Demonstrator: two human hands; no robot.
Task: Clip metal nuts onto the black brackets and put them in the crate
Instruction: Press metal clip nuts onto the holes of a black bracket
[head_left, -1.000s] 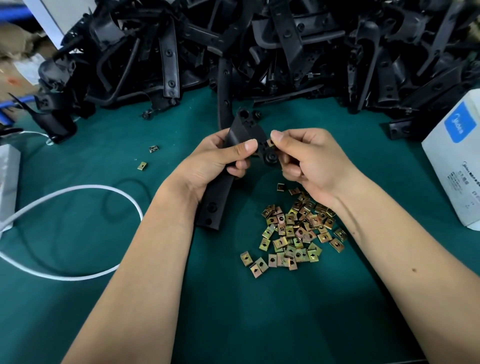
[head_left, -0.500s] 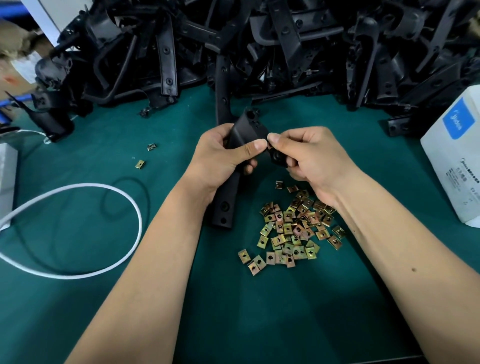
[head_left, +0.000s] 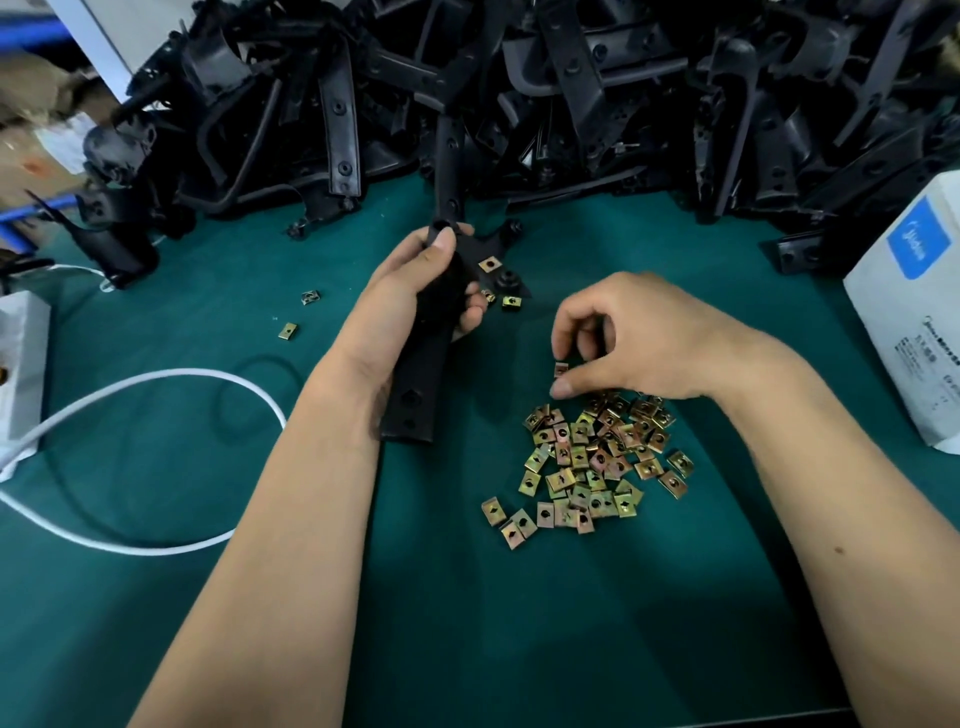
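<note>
Our right hand (head_left: 649, 338) has left the bracket (head_left: 431, 332), where half a second ago its fingertips were pressed against the forked end, and now sits over the far edge of the pile of nuts (head_left: 597, 457) on the green tabletop (head_left: 467, 623). Thumb and forefinger are pinching one nut (head_left: 560, 370) just above the pile.

Our left hand (head_left: 415, 301) still grips the bracket around its middle, thumb laid along the top, the long end pointing back toward us and touching the tabletop. The forked end now shows a nut clipped on (head_left: 487, 264), and two more brassy nuts (head_left: 511, 300) sit near our fingertips at the lower prong; we cannot tell whether those are seated or loose.

We judge that one clip is done and the next is being fetched, so this bracket is not finished. The heap of brackets (head_left: 571, 93) fills the far side of the tabletop, a white cable (head_left: 156, 379) loops at left, and a white box (head_left: 914, 322) stands at right. No crate is in view.
</note>
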